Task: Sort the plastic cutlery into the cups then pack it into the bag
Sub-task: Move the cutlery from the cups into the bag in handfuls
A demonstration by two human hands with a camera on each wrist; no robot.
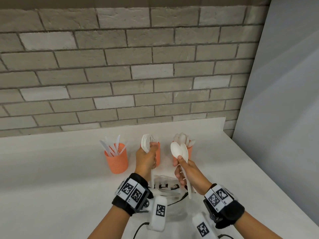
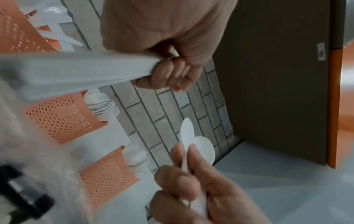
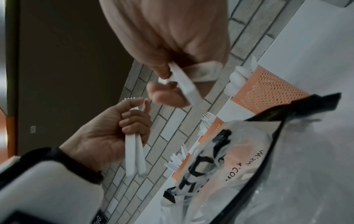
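Forks point(image 1: 148, 144) sit bunched in the left hand point(image 1: 145, 159)'s fist; the right hand point(image 1: 187, 175) pinches two white spoons point(image 1: 179, 150) above the clear bag point(image 1: 170, 192).

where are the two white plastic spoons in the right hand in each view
Head: the two white plastic spoons stand centre-right, bowls up, held by the right hand before the right orange perforated cup.
Left wrist: spoons lower centre, above the fingers.
Right wrist: only their handles show, upper centre; bowls hidden.
Shared landmark: the grey brick wall behind.
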